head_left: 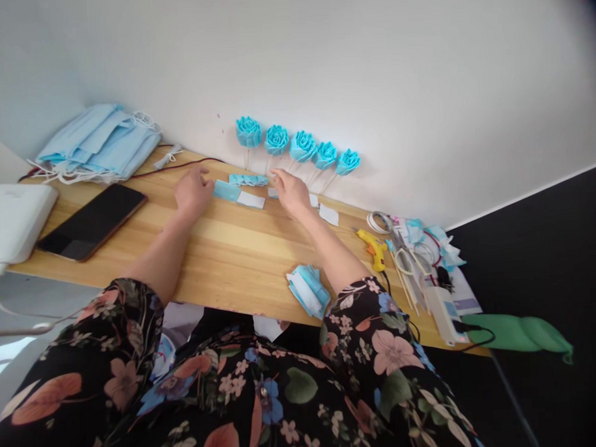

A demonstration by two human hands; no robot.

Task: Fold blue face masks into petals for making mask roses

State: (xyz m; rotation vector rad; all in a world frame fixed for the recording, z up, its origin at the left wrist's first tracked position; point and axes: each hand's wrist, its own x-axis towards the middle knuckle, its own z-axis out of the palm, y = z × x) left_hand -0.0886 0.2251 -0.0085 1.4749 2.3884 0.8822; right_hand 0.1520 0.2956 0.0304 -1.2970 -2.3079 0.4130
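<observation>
My left hand [194, 190] rests near the back of the wooden table, thumb and fingers loosely bent and apart. Its thumb side is close to a flat blue fabric piece [227, 190]; touching or not, I cannot tell. A white fabric piece [251, 200] lies just right of that one. Behind them is a row of folded blue pieces [248, 179]. At the right end of this row is my right hand [291, 190], fingers curled together; anything between the fingertips is too small to make out. More white pieces [328, 214] lie beside and behind its wrist.
Several blue fabric roses [302, 146] on sticks lean against the wall. Face masks [102, 142], a phone [92, 221] and a white power bank [19, 220] occupy the left. A blue fabric stack [309, 290] lies in front; a yellow glue gun [374, 248], tape [379, 222] and power strip [446, 315] are right.
</observation>
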